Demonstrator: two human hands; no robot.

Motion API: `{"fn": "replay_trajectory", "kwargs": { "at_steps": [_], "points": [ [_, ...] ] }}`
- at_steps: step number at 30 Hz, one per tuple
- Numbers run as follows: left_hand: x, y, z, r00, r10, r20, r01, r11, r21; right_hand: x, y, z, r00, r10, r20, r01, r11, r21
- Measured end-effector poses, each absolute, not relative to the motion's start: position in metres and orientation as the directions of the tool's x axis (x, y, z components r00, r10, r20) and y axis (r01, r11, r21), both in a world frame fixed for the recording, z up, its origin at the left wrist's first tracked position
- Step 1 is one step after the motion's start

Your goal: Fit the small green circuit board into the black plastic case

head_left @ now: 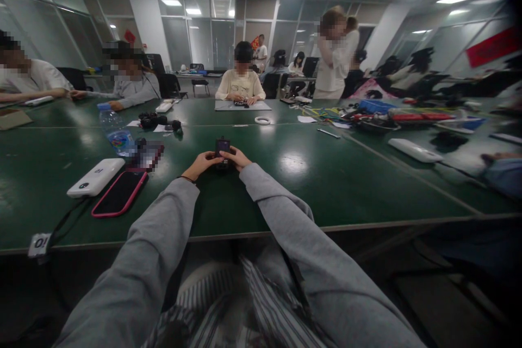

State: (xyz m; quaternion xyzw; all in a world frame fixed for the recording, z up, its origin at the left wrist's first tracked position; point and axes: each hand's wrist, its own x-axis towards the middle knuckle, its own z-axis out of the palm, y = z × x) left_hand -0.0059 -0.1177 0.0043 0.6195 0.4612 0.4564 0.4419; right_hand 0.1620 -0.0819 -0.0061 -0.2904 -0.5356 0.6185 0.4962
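Note:
On the green table in front of me, a small dark box-shaped device (222, 148) with a screen-like face stands between my hands. My left hand (204, 163) grips its left side, the thumb lying across its front. From the other side my right hand (238, 158) closes on it, thumb also on the front. The fingers behind the device are hidden, and its exact kind is too small to make out.
To the left lie a pink-edged phone (120, 193), a white power bank (96, 178) with a cable, and a water bottle (116, 129). Ahead are a white ring (262, 120) and a wrench (328, 134). Tools and cables pile up at right. Several people sit around.

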Motion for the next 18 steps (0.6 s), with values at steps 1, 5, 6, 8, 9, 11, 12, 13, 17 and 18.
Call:
{"fn": "replay_trajectory", "kwargs": {
  "at_steps": [1,5,6,8,9,11,12,13,17,18],
  "points": [
    [-0.0060,-0.1174,0.0041,0.160,0.975,0.156,0.168,-0.183,0.969,0.1623,-0.0823,-0.0053,-0.344,0.924,0.166,-0.305,0.057,-0.951],
    [-0.0064,-0.1164,0.0028,0.154,0.976,0.156,0.167,-0.181,0.969,0.1635,-0.0836,-0.0028,-0.356,0.923,0.145,-0.286,0.040,-0.957],
    [-0.0064,-0.1164,0.0027,0.153,0.976,0.155,0.167,-0.181,0.969,0.1639,-0.0840,-0.0024,-0.364,0.920,0.142,-0.284,0.035,-0.958],
    [-0.0065,-0.1168,0.0029,0.152,0.976,0.156,0.167,-0.181,0.969,0.1648,-0.0850,-0.0017,-0.382,0.913,0.143,-0.292,0.027,-0.956],
    [-0.0066,-0.1172,0.0033,0.152,0.976,0.156,0.167,-0.181,0.969,0.1653,-0.0855,-0.0014,-0.391,0.909,0.146,-0.300,0.024,-0.954],
    [-0.0065,-0.1183,0.0043,0.154,0.976,0.155,0.165,-0.180,0.970,0.1660,-0.0862,-0.0012,-0.397,0.904,0.160,-0.318,0.028,-0.948],
    [-0.0064,-0.1188,0.0049,0.153,0.976,0.153,0.165,-0.178,0.970,0.1662,-0.0864,-0.0012,-0.398,0.902,0.166,-0.323,0.032,-0.946],
    [-0.0063,-0.1193,0.0055,0.152,0.977,0.151,0.166,-0.175,0.970,0.1662,-0.0862,-0.0013,-0.393,0.904,0.171,-0.324,0.038,-0.945],
    [-0.0057,-0.1201,0.0065,0.145,0.978,0.153,0.175,-0.178,0.968,0.1643,-0.0838,-0.0037,-0.362,0.918,0.163,-0.303,0.050,-0.952],
    [-0.0057,-0.1199,0.0063,0.144,0.977,0.156,0.176,-0.181,0.968,0.1636,-0.0829,-0.0046,-0.353,0.920,0.168,-0.306,0.057,-0.950]
  ]
}}
